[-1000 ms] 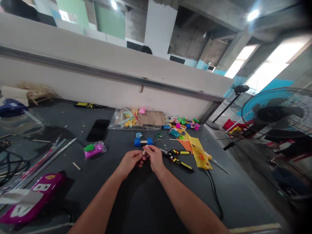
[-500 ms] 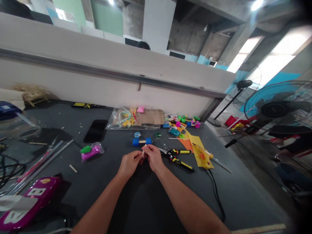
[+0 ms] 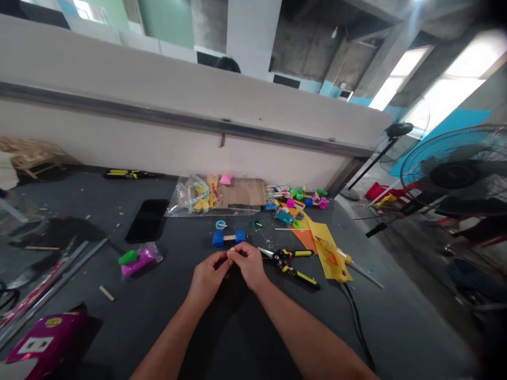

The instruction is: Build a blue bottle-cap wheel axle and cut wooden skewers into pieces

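Above the dark table, my left hand (image 3: 206, 279) and my right hand (image 3: 250, 265) meet with fingertips pinched together. Between them is a small pale stick (image 3: 231, 250), mostly covered by the fingers. Just beyond my fingertips lies a piece with two blue ends (image 3: 218, 239) joined by a flat wooden stick. A blue ring (image 3: 221, 225) and a dark green ring (image 3: 257, 224) lie behind it. Cutting pliers (image 3: 282, 258) with yellow-and-black handles rest spread apart, right of my right hand.
A yellow glue gun (image 3: 336, 258) with a black cord lies on yellow paper (image 3: 320, 235) at right. Bagged clay (image 3: 140, 259), a black phone (image 3: 147, 220) and a purple box (image 3: 47, 338) are at left. A plastic bag of parts (image 3: 204, 195) lies before the partition (image 3: 158, 132).
The camera view has shifted slightly. Both hands stay together, and the pale stick, which showed upright between the fingers, is now more hidden by them.
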Action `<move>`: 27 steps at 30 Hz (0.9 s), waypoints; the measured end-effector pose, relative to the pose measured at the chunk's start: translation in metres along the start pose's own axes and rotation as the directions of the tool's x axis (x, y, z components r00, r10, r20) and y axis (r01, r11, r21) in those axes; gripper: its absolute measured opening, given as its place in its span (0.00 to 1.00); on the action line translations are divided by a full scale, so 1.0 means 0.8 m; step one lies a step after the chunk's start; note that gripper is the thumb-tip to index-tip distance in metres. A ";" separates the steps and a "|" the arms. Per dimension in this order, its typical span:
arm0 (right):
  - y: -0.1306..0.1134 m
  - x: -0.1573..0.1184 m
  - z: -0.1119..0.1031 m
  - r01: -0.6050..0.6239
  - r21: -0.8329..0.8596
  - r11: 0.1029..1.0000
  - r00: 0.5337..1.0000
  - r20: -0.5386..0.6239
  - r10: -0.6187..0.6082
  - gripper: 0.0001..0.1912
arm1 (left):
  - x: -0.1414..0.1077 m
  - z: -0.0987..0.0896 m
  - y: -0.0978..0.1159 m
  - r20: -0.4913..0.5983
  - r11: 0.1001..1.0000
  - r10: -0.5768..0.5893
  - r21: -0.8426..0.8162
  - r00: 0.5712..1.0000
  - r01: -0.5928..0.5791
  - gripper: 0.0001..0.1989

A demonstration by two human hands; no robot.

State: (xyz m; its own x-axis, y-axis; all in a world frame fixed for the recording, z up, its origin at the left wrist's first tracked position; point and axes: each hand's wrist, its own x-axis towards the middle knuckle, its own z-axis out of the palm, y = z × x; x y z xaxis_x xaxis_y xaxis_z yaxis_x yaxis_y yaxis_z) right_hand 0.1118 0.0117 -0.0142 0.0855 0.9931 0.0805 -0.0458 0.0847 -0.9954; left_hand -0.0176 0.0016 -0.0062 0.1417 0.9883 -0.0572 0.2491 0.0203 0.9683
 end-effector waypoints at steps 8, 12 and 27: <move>-0.004 -0.003 -0.007 0.129 -0.130 0.983 0.991 -0.011 -0.131 0.05 | 0.005 0.004 0.005 -0.062 0.993 0.058 0.103 0.996 -0.052 0.11; -0.003 -0.004 -0.002 0.111 -0.112 0.987 0.993 -0.031 -0.115 0.05 | 0.007 0.004 0.002 -0.051 0.989 0.074 0.132 0.996 -0.066 0.10; 0.001 -0.001 0.005 0.001 -0.008 1.000 0.999 -0.044 -0.002 0.07 | 0.014 -0.001 -0.012 -0.064 0.968 0.058 0.248 0.996 -0.040 0.12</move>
State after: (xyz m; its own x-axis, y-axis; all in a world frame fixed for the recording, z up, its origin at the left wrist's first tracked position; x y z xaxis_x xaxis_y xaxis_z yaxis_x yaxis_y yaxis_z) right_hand 0.1081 0.0115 -0.0147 0.1295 0.9884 0.0798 -0.0376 0.0853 -0.9956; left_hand -0.0190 0.0129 -0.0161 0.0939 0.9955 0.0147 0.4727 -0.0576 0.8794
